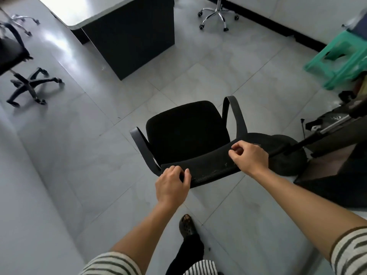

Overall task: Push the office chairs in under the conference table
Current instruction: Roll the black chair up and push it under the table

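A black office chair (184, 130) with curved grey armrests stands on the tiled floor in front of me, its seat facing away from me. My left hand (171, 185) grips the left end of its backrest (210, 169), fingers curled over the top edge. On the right part of that edge, my right hand (250, 157) holds on with bent fingers. The conference table (89, 14), with a pale top and a dark pedestal (135, 36), stands beyond the chair at the upper middle.
A second black chair (12, 50) on a star base stands at the far left, and a chrome chair base (216, 14) at the top by the wall. A green plastic stool (341, 56) and dark equipment (337, 155) crowd the right side. My foot (186, 227) is behind the chair.
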Action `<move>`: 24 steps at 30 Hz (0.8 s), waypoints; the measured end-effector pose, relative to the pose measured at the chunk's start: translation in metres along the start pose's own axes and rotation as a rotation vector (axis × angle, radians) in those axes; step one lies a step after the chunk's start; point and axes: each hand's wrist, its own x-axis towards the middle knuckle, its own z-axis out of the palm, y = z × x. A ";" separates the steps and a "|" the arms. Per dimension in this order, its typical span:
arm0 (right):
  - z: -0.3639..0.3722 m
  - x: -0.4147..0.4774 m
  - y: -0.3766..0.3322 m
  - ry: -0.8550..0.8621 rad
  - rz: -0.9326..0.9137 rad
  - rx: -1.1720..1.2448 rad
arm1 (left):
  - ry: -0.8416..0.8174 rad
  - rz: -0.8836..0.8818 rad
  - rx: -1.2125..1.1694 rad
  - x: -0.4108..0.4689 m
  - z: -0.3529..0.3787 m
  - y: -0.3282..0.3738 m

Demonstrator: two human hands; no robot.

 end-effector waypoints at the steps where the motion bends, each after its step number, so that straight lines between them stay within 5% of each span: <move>1: -0.006 0.018 -0.002 -0.031 -0.005 0.027 | -0.005 0.000 0.000 0.020 -0.005 0.000; 14: -0.015 0.240 -0.004 0.152 -0.119 -0.314 | 0.094 -0.007 0.116 0.247 -0.029 0.008; 24: -0.038 0.440 -0.054 -0.020 -0.233 -0.380 | 0.200 -0.086 0.217 0.428 -0.035 0.035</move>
